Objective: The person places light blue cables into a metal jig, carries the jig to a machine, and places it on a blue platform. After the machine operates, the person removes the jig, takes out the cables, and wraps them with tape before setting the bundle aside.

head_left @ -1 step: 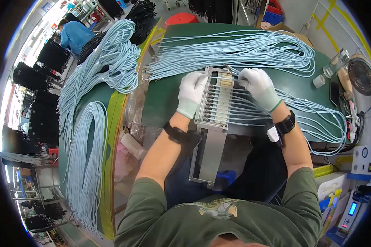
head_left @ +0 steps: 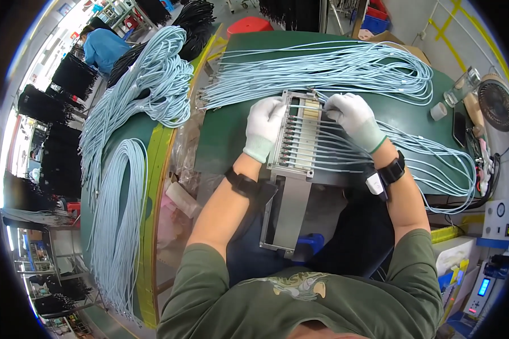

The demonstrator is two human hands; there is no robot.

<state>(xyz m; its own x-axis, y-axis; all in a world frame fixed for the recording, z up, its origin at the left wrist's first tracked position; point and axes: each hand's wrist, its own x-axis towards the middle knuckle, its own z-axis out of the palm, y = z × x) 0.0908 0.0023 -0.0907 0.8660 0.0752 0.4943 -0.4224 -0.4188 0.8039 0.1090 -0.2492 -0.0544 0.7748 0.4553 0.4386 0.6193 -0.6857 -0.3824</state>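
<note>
A metal clamping fixture (head_left: pixel 304 174) with a row of slots stands in front of me over the table edge, a long metal plate (head_left: pixel 292 212) extending below it toward my lap. Several light blue cables (head_left: pixel 339 148) lie side by side across it, their metal-tipped ends at its left side. My left hand (head_left: pixel 262 123), in a white glove, is closed at the fixture's upper left edge; what its fingertips grip is hidden. At the upper right, my gloved right hand (head_left: pixel 353 117) pinches a light blue cable close to the fixture.
Loose light blue cables (head_left: pixel 328 68) cover the green table's (head_left: pixel 226 135) far side. More cable bundles (head_left: pixel 116 214) lie left, beyond a yellow edge (head_left: pixel 152 226). A glass jar (head_left: pixel 461 86), a white cup (head_left: pixel 438 111), a phone (head_left: pixel 459 127) and a fan (head_left: pixel 496 104) sit right. A person in blue (head_left: pixel 104 50) is far left.
</note>
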